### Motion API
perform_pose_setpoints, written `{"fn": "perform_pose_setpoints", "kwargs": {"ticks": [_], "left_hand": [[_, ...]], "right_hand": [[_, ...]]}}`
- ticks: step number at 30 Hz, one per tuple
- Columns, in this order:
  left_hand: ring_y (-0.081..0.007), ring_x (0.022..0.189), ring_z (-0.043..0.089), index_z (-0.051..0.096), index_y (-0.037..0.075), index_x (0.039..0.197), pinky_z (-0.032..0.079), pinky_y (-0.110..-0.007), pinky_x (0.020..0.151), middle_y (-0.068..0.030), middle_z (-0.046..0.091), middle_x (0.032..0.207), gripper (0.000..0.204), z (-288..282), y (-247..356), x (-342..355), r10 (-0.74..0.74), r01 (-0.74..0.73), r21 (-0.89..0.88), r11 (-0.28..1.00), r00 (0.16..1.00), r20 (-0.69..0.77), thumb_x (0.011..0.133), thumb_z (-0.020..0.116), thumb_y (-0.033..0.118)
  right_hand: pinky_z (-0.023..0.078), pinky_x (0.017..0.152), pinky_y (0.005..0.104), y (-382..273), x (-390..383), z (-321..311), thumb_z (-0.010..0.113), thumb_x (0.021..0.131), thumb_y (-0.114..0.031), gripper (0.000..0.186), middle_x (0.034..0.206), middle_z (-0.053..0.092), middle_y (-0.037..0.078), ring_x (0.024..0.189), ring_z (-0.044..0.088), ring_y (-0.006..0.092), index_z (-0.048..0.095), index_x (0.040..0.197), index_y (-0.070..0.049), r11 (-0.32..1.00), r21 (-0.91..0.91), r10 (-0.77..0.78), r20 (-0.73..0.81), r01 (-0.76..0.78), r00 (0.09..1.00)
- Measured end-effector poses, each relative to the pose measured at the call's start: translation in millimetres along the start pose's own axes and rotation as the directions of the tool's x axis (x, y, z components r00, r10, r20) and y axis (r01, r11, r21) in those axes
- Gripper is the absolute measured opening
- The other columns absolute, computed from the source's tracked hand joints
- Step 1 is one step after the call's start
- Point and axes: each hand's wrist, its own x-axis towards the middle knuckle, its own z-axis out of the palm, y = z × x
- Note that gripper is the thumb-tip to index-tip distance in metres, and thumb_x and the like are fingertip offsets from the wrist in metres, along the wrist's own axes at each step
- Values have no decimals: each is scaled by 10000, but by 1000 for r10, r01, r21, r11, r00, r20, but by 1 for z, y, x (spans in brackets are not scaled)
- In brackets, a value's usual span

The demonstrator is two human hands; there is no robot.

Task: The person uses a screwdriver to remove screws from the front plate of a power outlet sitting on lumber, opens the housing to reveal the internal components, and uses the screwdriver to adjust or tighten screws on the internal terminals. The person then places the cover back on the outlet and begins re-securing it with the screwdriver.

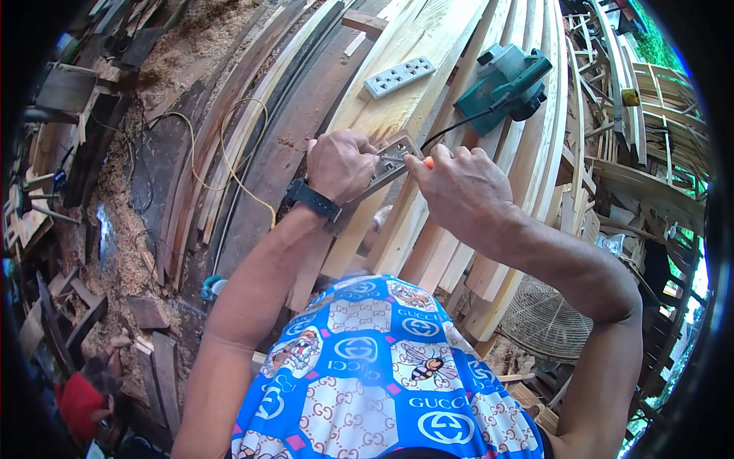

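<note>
My left hand (340, 164), with a dark watch on its wrist, grips the near left side of an open electrical socket box (398, 148) with a wooden-looking rim and metal contacts inside. My right hand (468, 187) is closed round a small screwdriver; its orange handle (429, 162) shows at the fingers, and its thin shaft points left into the box. What the tip touches is too small to tell. Just beyond, a white multi-socket faceplate (399, 76) lies on a pale plank (413, 38). A black cord (457, 125) runs between the box area and a green electric planer (505, 86).
Long planks (527, 153) stretch away under the planer. On the left, a yellowish cord (223, 153) loops across boards beside sawdust (130, 283). A round wire fan guard (547, 317) stands at lower right. Another person in red (79, 405) is at lower left.
</note>
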Motion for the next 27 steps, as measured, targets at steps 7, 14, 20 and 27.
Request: {"fn": "perform_pose_setpoints", "kwargs": {"ticks": [7,14,20,27], "left_hand": [[-309,835,798,868,52,944,612,-411,810,-173,812,898,203,2,-3,0,45,-45,-1,999,999,-20,823,839,213],[-306,838,799,869,54,953,610,-411,806,-174,812,897,205,2,1,2,23,-23,20,1000,1000,9,830,838,216],[-318,908,812,885,86,990,614,-429,894,-204,824,943,227,-18,6,9,-121,140,-79,987,970,213,845,790,232],[-183,838,797,845,-7,1133,621,-335,821,-163,843,957,272,-12,5,30,30,-16,-68,998,975,219,940,796,178]], "right_hand": [[613,835,462,-3,3,-9,678,1003,-143,444,1080,735,185,948,784,331,654,1437,-53,998,47,32,92,-36,995],[624,784,454,0,4,-5,659,1007,-117,426,1066,735,177,947,786,331,686,1431,-82,994,84,67,81,-74,994],[605,672,438,33,-5,0,644,1036,-100,416,939,716,131,790,754,289,729,1437,-172,934,341,112,9,-109,994],[623,613,417,73,-22,33,645,1025,-63,405,806,755,126,705,769,240,770,1394,-171,932,355,114,-95,-73,989]]}}
